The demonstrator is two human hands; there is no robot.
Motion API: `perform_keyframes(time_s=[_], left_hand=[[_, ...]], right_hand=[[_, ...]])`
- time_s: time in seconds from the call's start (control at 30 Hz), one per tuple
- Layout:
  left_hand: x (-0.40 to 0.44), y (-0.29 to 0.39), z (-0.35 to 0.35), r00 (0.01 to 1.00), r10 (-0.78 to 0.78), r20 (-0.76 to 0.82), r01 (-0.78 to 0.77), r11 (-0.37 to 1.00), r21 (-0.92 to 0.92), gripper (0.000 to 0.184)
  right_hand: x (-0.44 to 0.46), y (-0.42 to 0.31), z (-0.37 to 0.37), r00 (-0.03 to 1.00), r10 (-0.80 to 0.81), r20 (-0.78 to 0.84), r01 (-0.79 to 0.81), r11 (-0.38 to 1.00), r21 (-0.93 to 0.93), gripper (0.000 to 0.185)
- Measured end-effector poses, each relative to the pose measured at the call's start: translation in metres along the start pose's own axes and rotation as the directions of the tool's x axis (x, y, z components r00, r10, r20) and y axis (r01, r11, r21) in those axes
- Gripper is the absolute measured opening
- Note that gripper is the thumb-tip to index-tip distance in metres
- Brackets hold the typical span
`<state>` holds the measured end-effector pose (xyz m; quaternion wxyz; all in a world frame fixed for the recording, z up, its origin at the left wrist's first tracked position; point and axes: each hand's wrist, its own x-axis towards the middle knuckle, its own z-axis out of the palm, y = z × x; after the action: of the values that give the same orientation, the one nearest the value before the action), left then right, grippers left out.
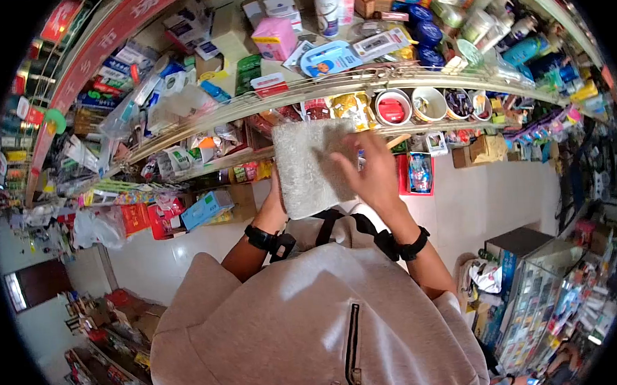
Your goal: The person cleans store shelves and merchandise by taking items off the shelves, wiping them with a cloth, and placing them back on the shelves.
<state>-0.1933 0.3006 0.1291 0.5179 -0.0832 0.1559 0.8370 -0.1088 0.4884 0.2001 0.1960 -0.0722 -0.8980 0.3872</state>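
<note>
A grey, fuzzy folded cloth (pixel 311 172), flat and roughly square, is held up in front of my chest. My left hand (pixel 274 202) grips it from the left edge, with most of its fingers hidden behind it. Over its right side hovers my right hand (pixel 373 169), fingers spread and slightly blurred, casting a shadow on the cloth. Whether the right fingertips touch the cloth I cannot tell. Both wrists wear black bands.
Ahead stands a crowded shop shelf (pixel 318 89) with boxes, bottles and packets. Paper tubs (pixel 393 107) line the lower tier. Below are a red box of blue packets (pixel 418 174) and a blue box (pixel 206 209). A glass case (pixel 533 299) stands at right.
</note>
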Motion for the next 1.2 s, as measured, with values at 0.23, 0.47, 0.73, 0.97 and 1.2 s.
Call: perform_keyframes(time_s=[0.23,0.47,0.73,0.97,1.2], left_hand=[[-0.016,-0.005,0.012,0.816,0.441,-0.374,-0.25,0.852,0.46,0.06],[-0.042,-0.011,0.006,0.857,0.394,-0.331,-0.328,0.914,0.237,0.06],[-0.093,-0.049,-0.057,0.894,0.445,-0.06,-0.444,0.896,0.022,0.059],[-0.137,-0.033,-0.093,0.851,0.52,-0.073,-0.515,0.854,0.08,0.059],[-0.189,0.032,-0.119,0.845,0.533,-0.051,-0.531,0.846,0.05,0.059]], right_hand=[[0.02,-0.065,0.059,0.962,-0.059,0.268,0.057,0.998,0.015,0.046],[0.014,-0.07,0.064,0.944,-0.058,0.325,-0.016,0.975,0.221,0.032],[-0.019,-0.082,0.067,0.89,-0.26,0.376,0.067,0.888,0.455,0.023],[-0.009,-0.072,0.077,0.922,-0.089,0.377,-0.066,0.923,0.379,0.013],[0.045,-0.097,0.139,0.952,-0.121,0.281,0.059,0.974,0.219,0.014]])
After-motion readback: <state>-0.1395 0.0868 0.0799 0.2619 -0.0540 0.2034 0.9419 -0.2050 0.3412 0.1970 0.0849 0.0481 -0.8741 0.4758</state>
